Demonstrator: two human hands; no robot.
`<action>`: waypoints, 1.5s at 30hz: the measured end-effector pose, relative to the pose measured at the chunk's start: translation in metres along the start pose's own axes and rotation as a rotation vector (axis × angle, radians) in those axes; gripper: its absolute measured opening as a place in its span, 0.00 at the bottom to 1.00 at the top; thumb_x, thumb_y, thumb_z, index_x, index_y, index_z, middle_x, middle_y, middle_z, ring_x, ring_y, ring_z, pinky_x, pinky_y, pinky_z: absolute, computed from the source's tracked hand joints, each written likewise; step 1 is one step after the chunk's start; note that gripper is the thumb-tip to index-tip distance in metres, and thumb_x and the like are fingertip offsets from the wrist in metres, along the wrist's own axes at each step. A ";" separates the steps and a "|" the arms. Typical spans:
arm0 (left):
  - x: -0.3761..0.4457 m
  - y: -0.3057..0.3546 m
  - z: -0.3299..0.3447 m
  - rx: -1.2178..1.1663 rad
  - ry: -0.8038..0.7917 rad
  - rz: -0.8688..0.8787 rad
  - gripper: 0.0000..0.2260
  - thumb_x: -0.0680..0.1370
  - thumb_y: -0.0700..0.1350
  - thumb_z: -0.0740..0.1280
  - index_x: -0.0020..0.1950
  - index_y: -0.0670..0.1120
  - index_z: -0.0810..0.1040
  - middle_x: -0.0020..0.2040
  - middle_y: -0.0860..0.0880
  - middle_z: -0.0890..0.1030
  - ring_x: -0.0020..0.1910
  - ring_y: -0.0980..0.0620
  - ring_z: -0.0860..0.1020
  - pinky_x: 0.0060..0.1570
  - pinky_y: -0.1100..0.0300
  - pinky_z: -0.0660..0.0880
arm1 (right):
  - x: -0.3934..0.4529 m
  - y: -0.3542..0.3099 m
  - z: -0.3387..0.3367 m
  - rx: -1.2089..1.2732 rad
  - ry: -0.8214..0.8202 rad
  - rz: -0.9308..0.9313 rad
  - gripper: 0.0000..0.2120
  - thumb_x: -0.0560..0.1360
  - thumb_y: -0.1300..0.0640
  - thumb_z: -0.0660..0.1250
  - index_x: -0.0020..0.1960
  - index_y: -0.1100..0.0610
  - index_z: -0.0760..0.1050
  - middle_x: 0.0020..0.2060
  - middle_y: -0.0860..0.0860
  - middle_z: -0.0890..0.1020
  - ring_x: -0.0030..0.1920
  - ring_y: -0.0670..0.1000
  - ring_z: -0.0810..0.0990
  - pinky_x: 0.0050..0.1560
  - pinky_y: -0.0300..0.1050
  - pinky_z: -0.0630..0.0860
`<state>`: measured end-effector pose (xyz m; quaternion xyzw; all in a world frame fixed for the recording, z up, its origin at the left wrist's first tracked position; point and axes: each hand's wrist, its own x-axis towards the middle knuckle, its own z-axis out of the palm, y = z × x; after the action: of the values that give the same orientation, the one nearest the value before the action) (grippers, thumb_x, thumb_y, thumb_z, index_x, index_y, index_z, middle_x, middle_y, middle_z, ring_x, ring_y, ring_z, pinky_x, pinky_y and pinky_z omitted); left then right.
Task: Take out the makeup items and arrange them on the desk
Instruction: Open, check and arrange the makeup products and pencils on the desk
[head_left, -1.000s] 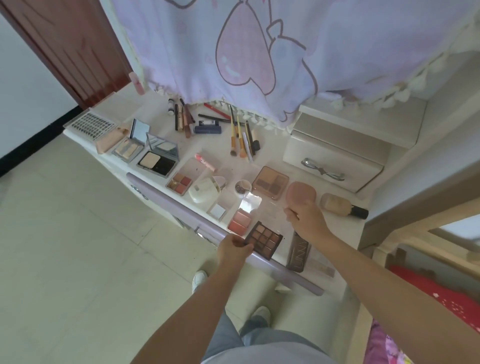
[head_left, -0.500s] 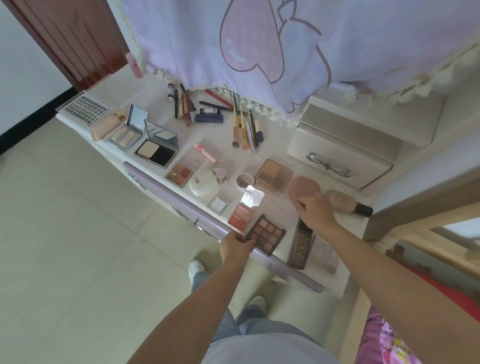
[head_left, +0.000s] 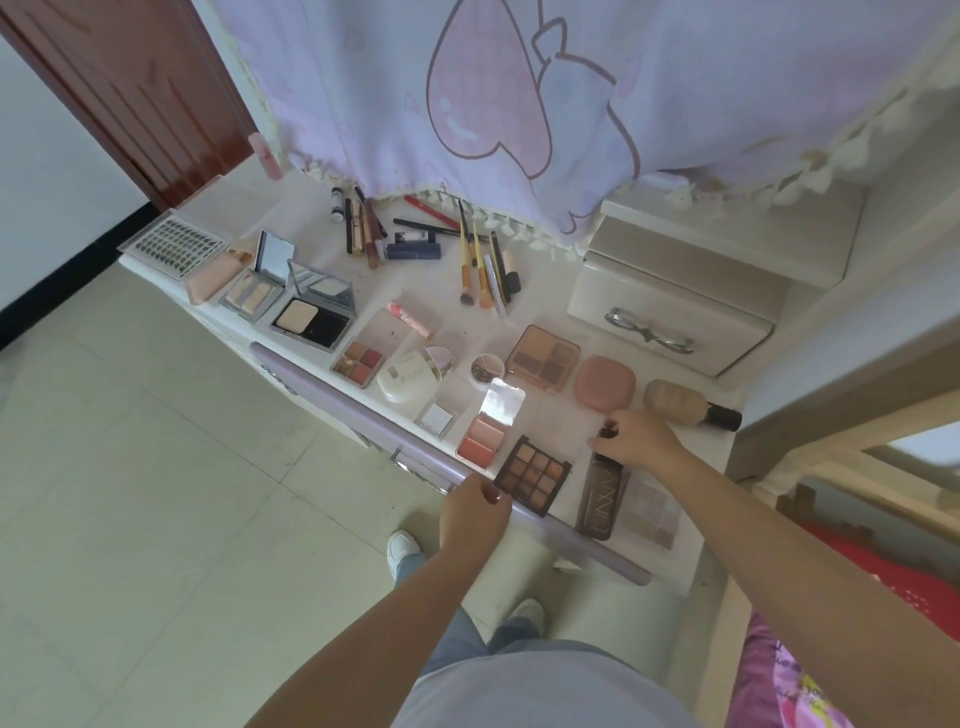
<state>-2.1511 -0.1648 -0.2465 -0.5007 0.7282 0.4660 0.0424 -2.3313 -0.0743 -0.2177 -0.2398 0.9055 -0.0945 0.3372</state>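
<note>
Nearest: left hand (head_left: 475, 512) sat at the desk's (head_left: 561, 421) front lip w/ fingers curled, tips at the near corner of the nine-pan palette (head_left: 532, 474). Looked like a pinch to steady or square it, but can't tell if it really had hold. That palette was a flat dark square, matte brown/orange pans in a grid, set at a slant.

Right hand (head_left: 636, 439) hovered just behind, fingers bent round a small dark thing, prob. a cap or the top of the long dark case (head_left: 600, 493) below it; too small to name. Case was slim, glossy, lettered lengthwise; a pale eyeshadow palette (head_left: 649, 512) lay beside it, lid clear.

Mid row: blush duo (head_left: 482, 435) w/ mirror lid up, catching glare; rounded pink compact (head_left: 604, 383), smooth plastic, closed; foundation bottle (head_left: 691, 405) on its side, frosted beige w/ black cap, so it wouldn't tip; brown eyeshadow quad (head_left: 543, 357); white cushion compact (head_left: 408, 375); small round pot (head_left: 487, 367).

Further left: open powder compacts (head_left: 311, 312) w/ mirrors propped, lash tray (head_left: 174, 245) at the far corner. Back: brushes (head_left: 480, 270) and pencils (head_left: 361, 228) laid roughly parallel, grouped by kind. Judgement: layout nearly done, flat cases in front, long thin stuff behind, under the lilac curtain (head_left: 519, 104). White drawer unit (head_left: 675, 306) stood at right.
</note>
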 end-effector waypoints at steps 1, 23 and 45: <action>-0.003 0.001 0.000 0.021 -0.002 0.023 0.04 0.74 0.41 0.63 0.40 0.46 0.70 0.36 0.51 0.75 0.36 0.52 0.73 0.33 0.66 0.69 | 0.002 -0.001 0.001 0.009 0.002 0.011 0.18 0.74 0.52 0.65 0.57 0.63 0.74 0.56 0.58 0.78 0.55 0.55 0.76 0.47 0.45 0.72; -0.015 0.079 0.007 0.328 -0.222 0.573 0.19 0.74 0.49 0.67 0.62 0.43 0.69 0.56 0.45 0.77 0.54 0.46 0.76 0.49 0.60 0.70 | -0.060 -0.001 -0.052 0.870 0.165 0.067 0.06 0.72 0.67 0.66 0.48 0.61 0.77 0.38 0.54 0.77 0.38 0.51 0.75 0.24 0.31 0.75; -0.030 0.115 -0.055 0.612 0.185 1.095 0.22 0.76 0.60 0.54 0.42 0.43 0.76 0.33 0.50 0.78 0.30 0.54 0.76 0.27 0.68 0.68 | -0.078 -0.028 -0.082 0.717 0.189 0.082 0.14 0.76 0.54 0.60 0.33 0.56 0.67 0.25 0.54 0.72 0.19 0.47 0.68 0.17 0.36 0.61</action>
<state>-2.2025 -0.1764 -0.1270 -0.0588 0.9798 0.1458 -0.1240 -2.3231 -0.0591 -0.1019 -0.0601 0.8510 -0.4135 0.3181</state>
